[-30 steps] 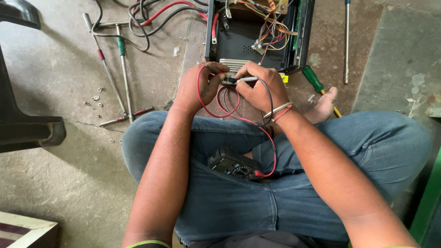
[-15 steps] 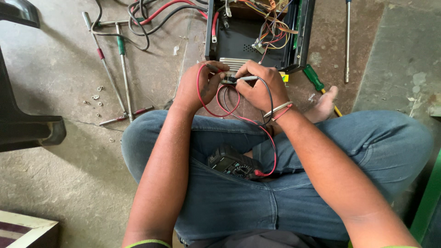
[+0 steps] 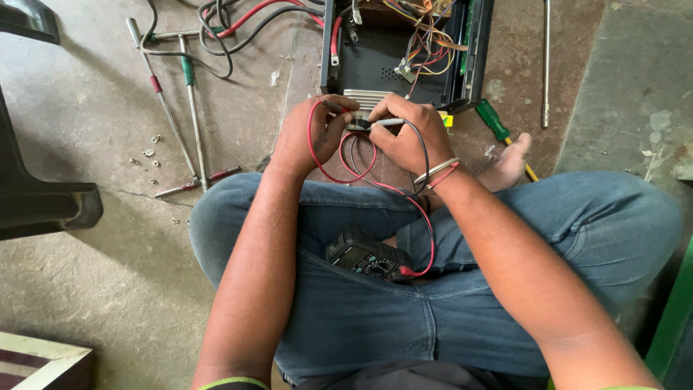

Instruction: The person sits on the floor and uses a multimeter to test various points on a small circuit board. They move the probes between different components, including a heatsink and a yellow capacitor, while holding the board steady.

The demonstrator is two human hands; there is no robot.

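I sit cross-legged on a concrete floor with a black multimeter (image 3: 364, 256) resting in my lap. Its red lead (image 3: 404, 195) and black lead loop up to my hands. My left hand (image 3: 314, 133) grips one probe, and my right hand (image 3: 411, 137) grips the other probe like a pen. Both probe tips meet at a small part held between my hands, just in front of a finned metal heat sink (image 3: 368, 97). The heat sink belongs to an opened black electronics case (image 3: 375, 65) full of coloured wires.
Long screwdrivers (image 3: 189, 108) and loose screws (image 3: 148, 152) lie on the floor to the left. Red and black cables (image 3: 238, 29) curl at the top. A green-handled screwdriver (image 3: 498, 123) lies beside my bare foot (image 3: 509, 162). A metal rod (image 3: 546, 65) lies at right, dark furniture (image 3: 36, 202) at left.
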